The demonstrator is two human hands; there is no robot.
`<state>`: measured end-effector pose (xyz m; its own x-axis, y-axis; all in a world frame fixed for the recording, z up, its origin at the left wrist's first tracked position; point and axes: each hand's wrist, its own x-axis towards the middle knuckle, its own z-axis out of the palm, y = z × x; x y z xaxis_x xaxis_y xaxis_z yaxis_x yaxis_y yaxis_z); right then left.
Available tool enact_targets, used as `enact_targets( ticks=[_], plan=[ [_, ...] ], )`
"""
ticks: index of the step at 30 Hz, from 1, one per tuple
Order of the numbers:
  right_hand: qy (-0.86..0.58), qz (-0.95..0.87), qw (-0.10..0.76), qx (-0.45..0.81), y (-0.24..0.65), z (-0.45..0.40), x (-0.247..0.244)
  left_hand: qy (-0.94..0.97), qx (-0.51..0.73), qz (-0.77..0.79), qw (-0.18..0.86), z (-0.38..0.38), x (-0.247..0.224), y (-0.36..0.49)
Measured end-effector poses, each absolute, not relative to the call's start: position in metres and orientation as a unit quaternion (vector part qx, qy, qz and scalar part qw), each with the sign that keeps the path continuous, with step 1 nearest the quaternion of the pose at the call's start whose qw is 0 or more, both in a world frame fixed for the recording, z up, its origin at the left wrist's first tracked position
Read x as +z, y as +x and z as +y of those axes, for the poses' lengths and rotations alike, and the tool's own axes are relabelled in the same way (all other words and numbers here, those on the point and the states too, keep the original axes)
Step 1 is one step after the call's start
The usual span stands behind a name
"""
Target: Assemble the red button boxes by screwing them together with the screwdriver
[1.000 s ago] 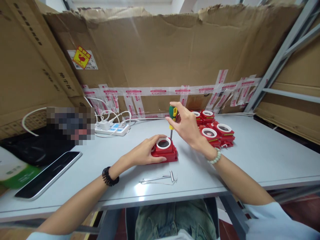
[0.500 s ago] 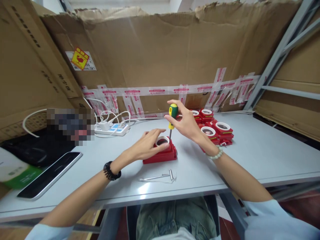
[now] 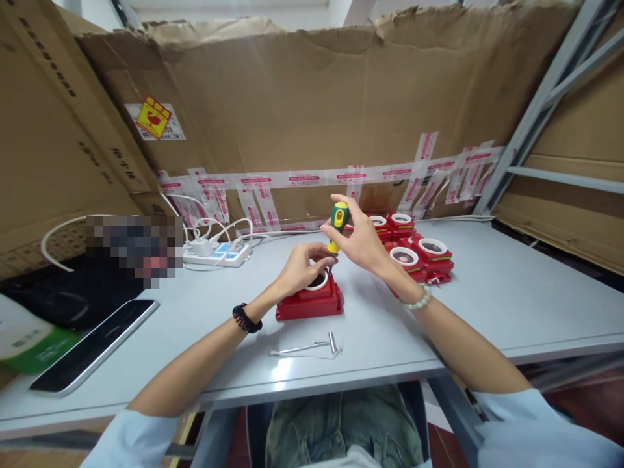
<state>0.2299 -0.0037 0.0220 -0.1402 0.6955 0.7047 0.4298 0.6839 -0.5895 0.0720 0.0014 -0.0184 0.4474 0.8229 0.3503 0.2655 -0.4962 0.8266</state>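
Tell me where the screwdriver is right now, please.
In the head view, the screwdriver stands just right of centre, in the right hand, over the red block, by the left hand.

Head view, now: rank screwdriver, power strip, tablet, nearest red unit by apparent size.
1. Tablet
2. Red unit, partly covered
3. Power strip
4. Screwdriver, partly covered

Ranked by how they look; the tablet's nearness may flatter it.
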Motion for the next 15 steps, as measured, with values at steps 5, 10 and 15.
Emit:
enact_targets(
  ticks=[5,10,15],
  plan=[
    [-0.383,-0.743,0.537,0.112,0.2252,-0.0087,0.0234,0.782,0.411,0.362,0.298,0.0045,-0.0212,0.0720],
    [-0.348,-0.740,0.550,0.168,0.2271,-0.0055,0.0195,0.818,0.363,0.318,0.312,0.0053,-0.0188,0.0682],
    [-0.340,-0.740,0.542,0.208,0.2294,-0.0056,0.0169,0.793,0.364,0.321,0.369,0.0044,-0.0190,0.0693]
  ],
)
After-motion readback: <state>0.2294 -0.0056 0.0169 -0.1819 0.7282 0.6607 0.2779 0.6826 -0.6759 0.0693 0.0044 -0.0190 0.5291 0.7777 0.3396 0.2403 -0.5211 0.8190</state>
